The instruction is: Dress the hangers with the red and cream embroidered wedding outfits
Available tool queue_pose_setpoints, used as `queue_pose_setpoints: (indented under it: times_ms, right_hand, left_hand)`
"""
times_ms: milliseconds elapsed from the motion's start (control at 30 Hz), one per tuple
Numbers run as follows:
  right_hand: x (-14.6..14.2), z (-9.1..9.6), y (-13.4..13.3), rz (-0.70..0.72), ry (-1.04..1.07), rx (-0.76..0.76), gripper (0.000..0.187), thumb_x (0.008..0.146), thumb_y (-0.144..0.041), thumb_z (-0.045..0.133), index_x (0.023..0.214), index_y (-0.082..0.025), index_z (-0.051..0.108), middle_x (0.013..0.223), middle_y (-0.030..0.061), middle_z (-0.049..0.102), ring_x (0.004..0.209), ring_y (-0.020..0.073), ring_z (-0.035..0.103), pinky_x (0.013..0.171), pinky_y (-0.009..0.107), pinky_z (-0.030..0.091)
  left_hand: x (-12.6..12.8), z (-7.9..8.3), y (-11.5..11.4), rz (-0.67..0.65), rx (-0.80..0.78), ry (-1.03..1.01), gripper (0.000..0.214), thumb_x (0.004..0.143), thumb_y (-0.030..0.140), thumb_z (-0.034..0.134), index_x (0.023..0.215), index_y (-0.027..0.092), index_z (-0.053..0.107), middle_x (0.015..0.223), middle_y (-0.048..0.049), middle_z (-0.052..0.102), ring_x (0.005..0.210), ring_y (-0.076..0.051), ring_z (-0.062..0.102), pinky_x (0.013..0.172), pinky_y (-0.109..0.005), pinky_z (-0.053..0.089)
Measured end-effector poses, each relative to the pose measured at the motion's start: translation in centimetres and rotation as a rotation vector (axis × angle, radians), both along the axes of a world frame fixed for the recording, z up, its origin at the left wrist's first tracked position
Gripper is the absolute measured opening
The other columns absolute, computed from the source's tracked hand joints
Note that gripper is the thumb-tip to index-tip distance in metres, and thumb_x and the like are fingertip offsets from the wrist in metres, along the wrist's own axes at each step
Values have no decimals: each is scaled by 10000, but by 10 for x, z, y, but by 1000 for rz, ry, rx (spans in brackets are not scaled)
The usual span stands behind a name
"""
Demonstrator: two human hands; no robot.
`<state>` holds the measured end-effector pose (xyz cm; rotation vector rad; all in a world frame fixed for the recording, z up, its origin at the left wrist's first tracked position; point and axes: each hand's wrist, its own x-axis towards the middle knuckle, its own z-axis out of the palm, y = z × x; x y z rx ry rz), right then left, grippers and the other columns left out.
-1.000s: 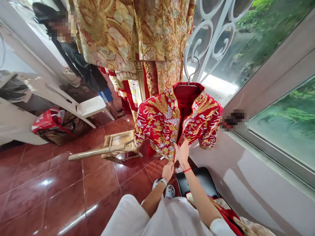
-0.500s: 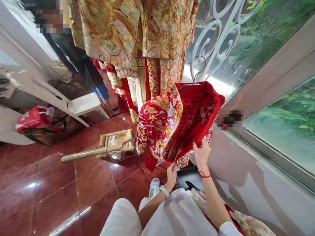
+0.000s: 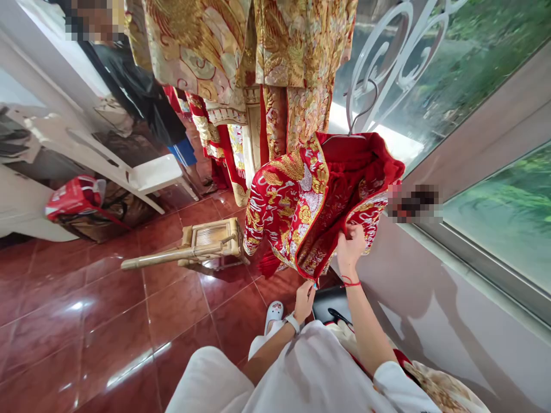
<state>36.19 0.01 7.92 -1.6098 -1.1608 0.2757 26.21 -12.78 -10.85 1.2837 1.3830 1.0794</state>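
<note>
A red jacket [image 3: 275, 198] with gold and silver embroidery hangs on a wire hanger [image 3: 364, 112], its front spread so the red lining shows. My left hand [image 3: 305, 299] is closed on the lower corner of the jacket's left-side front edge, fingertips at the hem. Higher and to the right, my right hand [image 3: 350, 249] pinches the opposite front edge, with embroidery showing beside the fingers. The fingertips of both hands are partly hidden by cloth and knuckles.
Gold embroidered garments [image 3: 193, 51] hang behind the jacket. A bamboo chair [image 3: 210, 244] stands on the red tiled floor [image 3: 116, 321], left of the jacket. A white chair [image 3: 155, 172], a red bag [image 3: 75, 198] and a person in dark clothes [image 3: 138, 86] are farther left. A window frame [image 3: 482, 235] borders the right.
The right front edge of the jacket has turned outward, showing its embroidered face. My right hand has moved slightly up with it; my left hand keeps its hold at the hem.
</note>
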Motion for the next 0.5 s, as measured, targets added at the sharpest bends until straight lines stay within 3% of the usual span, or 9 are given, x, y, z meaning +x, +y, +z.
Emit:
queue_pose_setpoints:
  times_ms: [167,267,333,400,500]
  right_hand:
    - [11,3,-8,170,45,-62,258,737,-291,565,977,-210,521,839,72,717,741,229,673,718,358,518]
    - [22,1,-23,189,14,-113,392,728,-298,586,1100,-192,520,872,86,734,755,240,685,738,372,534]
    - [26,-2,-35,174,-3,-137,486,740,-318,598,1195,-173,509,844,77,731,722,239,676,737,373,534]
    - [26,-8,-46,133,7,-119,594,761,-328,603,1310,-148,469,806,56,714,686,229,660,732,367,535]
    - [19,-25,-60,85,-1,-66,715,810,-347,599,1447,-117,369,743,6,656,623,203,616,683,342,534]
  left_hand:
    - [-13,8,10,9,-22,82,243,926,335,517,753,177,582,647,15,556,606,-124,499,618,-236,429]
    - [-19,25,22,20,109,290,123,891,249,558,800,180,605,742,-8,619,701,-147,569,704,-266,473]
    - [-24,40,34,-94,298,569,89,875,191,577,902,172,661,941,-69,698,931,-200,638,879,-327,498]
    - [-31,51,48,-289,421,868,189,875,114,562,998,148,700,1089,-120,720,1112,-234,635,1041,-381,449]
    - [-42,56,68,-505,383,1181,243,855,0,543,937,114,741,979,-140,755,1049,-237,679,1077,-386,421]
